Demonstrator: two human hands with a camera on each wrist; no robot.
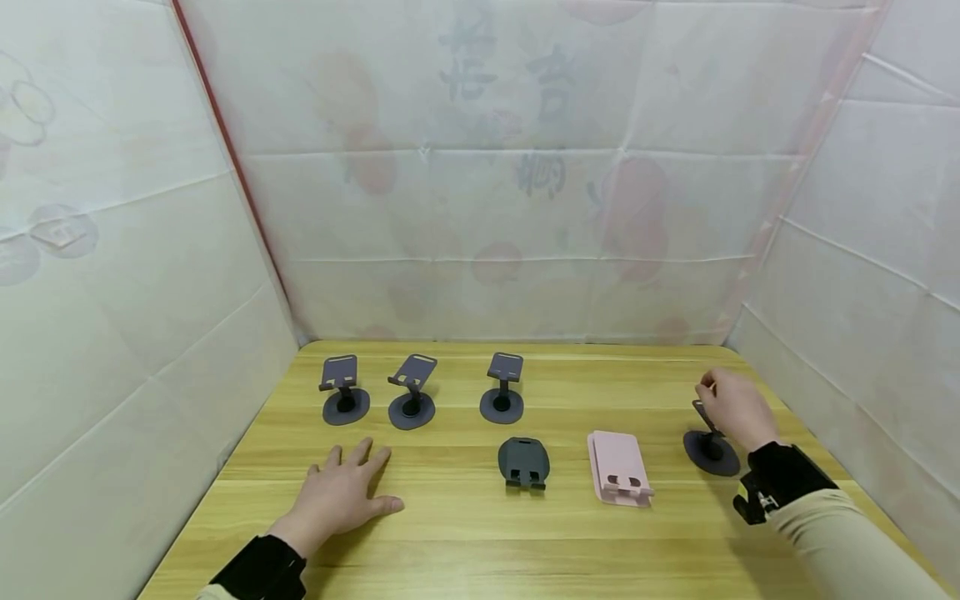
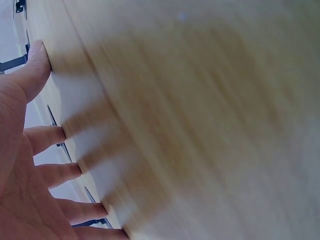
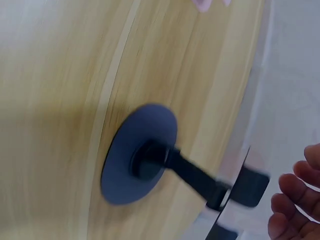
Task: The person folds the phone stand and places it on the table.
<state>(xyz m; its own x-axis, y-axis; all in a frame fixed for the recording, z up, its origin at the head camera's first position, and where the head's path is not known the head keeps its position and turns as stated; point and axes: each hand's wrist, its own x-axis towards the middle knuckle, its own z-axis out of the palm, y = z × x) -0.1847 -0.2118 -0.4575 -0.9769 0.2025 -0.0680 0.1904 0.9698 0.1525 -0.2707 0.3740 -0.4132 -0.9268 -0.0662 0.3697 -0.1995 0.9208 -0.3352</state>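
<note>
Right of the folded pink plastic stand point(image 1: 620, 467), my right hand point(image 1: 737, 410) pinches the dark round-based phone stand point(image 1: 711, 451); I'd steady its base. My left hand point(image 1: 341, 497) lies flat.

Bright even light, blurred wrist views

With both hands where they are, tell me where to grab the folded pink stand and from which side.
The pink stand lies flat between the folded dark stand and the stand under the right hand. Probably best: pinch its long side edges from above, since it lies too flat for fingers to get under. The right hand is nearer; the left hand rests flat on the table.
</note>
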